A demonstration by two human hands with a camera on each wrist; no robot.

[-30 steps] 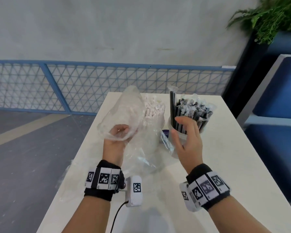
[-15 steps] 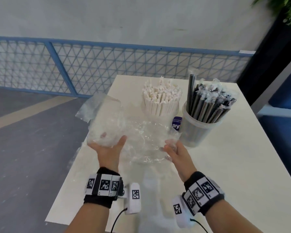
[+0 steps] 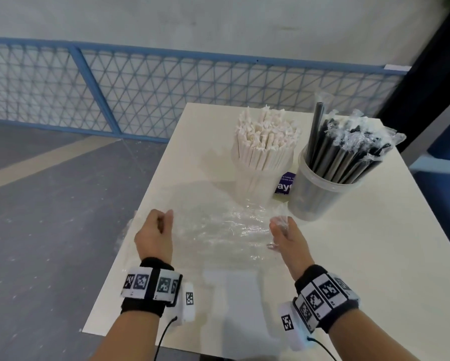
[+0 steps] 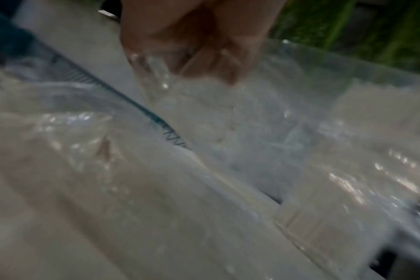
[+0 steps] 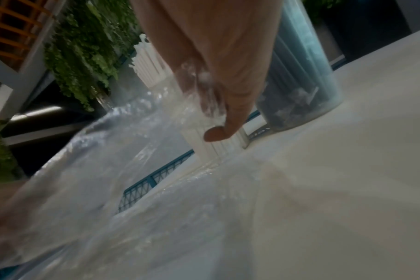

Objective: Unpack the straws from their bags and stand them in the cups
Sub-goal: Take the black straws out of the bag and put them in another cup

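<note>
Head view: both cups stand at the far end of the table (image 3: 374,256); white straws (image 3: 266,138) upright in the left cup (image 3: 255,183), black straws (image 3: 348,152) leaning in the right cup (image 3: 320,196), so prob. the unpacking itself is done; the empty clear bag (image 3: 218,225) lies spread on the table betw. the 2 hands, near side of the cups. Left hand (image 3: 155,234) curled at the bag's left edge, which sits close to the table's left edge; right hand (image 3: 286,235) pinches the bag's right corner, just in front of the right cup. Held at 2 ends like that, I'd judge the bag is being flattened or gathered for clearing. A purple card (image 3: 283,185) sits betw. the cups. Open room: near and right parts of the table; left edge is tight, bag overhangs a bit there.

Left wrist view: blurred; fingers (image 4: 211,62) closed on a fold of bag film (image 4: 156,79), clamped on it.

Right wrist view: thumb and fingers (image 5: 228,106) pinch bag film (image 5: 132,151); right cup (image 5: 300,94) just behind the hand, so any pull should go toward the body, away fr. the cups.
</note>
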